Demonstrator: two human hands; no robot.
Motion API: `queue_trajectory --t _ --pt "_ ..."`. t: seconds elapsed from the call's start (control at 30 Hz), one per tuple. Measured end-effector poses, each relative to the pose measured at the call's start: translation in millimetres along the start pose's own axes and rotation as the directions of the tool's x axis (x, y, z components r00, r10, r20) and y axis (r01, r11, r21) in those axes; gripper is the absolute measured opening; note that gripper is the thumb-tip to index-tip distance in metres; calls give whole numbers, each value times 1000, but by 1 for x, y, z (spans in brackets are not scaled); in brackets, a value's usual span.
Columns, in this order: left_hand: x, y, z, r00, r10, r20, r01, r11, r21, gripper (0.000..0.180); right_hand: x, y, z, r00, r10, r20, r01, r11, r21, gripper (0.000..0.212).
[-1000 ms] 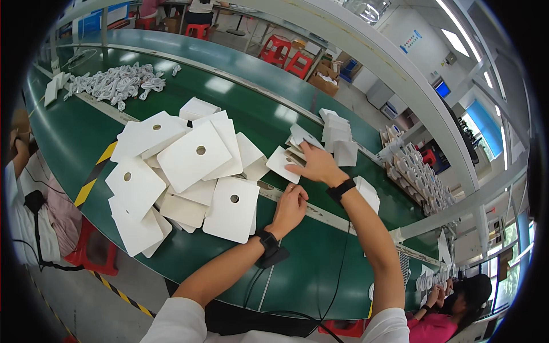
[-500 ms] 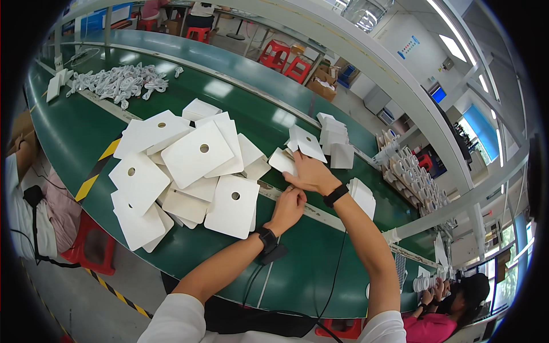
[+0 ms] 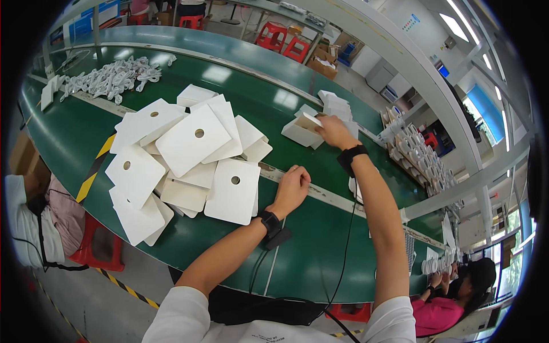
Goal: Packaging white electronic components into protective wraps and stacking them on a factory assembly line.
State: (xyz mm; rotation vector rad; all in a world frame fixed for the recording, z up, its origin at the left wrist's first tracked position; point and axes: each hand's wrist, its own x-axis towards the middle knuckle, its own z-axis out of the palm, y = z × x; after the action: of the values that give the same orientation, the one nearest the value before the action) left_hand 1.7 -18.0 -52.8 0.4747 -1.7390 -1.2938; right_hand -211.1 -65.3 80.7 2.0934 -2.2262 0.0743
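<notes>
step: pick-up. r hand (image 3: 334, 132) pinches small folded white box (image 3: 303, 128) at its fingertips, beside box stack (image 3: 337, 106). l hand (image 3: 293, 188) fisted on green bench (image 3: 320, 228), right of holed white card (image 3: 231, 191). next prob needs clean lift.

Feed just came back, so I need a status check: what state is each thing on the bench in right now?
Left hand: fisted, empty, resting on the green table.
Right hand: gripping a folded white box.
Flat white cards: unfolded, in a loose overlapping heap.
Box stack: piled behind the right hand.
White looped pieces: heaped, untouched.
</notes>
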Motion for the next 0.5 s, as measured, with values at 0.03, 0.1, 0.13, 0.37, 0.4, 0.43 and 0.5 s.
queue_trajectory --t 0.03,0.1,0.13,0.37,0.4,0.43,0.5 --pt "-1 -1 0 1000 -3 5 3 1000 5 7 -6 5 -3 1000 11 6 -11 1000 6 29" --pt "-3 -2 -4 1000 -15 3 15 1000 18 7 -20 18 -11 1000 3 23 -3 1000 20 27" --pt "-4 -1 -4 1000 -26 10 26 1000 15 7 -31 24 -19 999 2 33 -3 1000 25 27" --pt "0 -8 -2 996 60 71 -64 997 48 7 -145 65 -64 986 -9 165 -21 985 174 40" --pt "0 -6 -5 997 32 64 -33 999 16 6 -162 64 -64 986 39 163 -70 979 189 40" --pt "2 -6 -8 999 1 54 0 1000 -9 5 -168 57 -60 989 108 97 -124 975 186 43" --pt "5 -3 -8 996 -11 93 10 1000 13 6 -180 46 -48 981 174 -85 -156 971 182 44"
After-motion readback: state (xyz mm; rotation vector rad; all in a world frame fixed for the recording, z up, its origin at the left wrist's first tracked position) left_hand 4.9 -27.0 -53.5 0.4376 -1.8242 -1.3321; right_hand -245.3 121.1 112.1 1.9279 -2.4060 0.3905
